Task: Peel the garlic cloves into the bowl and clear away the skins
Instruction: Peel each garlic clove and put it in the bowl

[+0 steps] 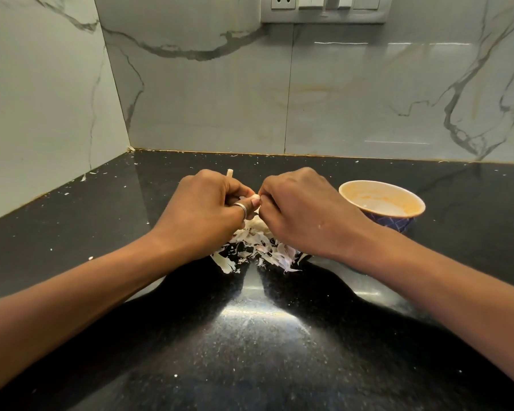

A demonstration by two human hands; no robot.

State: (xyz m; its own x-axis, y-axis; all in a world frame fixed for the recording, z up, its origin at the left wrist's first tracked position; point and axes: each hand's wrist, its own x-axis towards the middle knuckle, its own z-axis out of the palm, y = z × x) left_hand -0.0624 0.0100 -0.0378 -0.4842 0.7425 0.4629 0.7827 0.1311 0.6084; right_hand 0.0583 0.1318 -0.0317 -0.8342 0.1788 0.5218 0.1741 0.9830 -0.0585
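Note:
Both hands meet over the black counter at mid-frame. My left hand (208,207), with a ring on one finger, grips a small white garlic clove (255,198), and a pale stem end (229,173) sticks up behind its knuckles. My right hand (303,212) pinches the same clove at its tip, fingers curled. Under the hands lies a pile of white and pinkish garlic skins (258,252). A bowl (365,188), blue outside and cream-orange inside, stands just right of my right hand; its inside looks pale and I cannot tell what it holds.
The black speckled counter (250,336) runs to marble wall tiles at the back and left, forming a corner at the far left. Small skin flecks (91,258) lie scattered over the counter. A switch panel (327,7) is high on the back wall.

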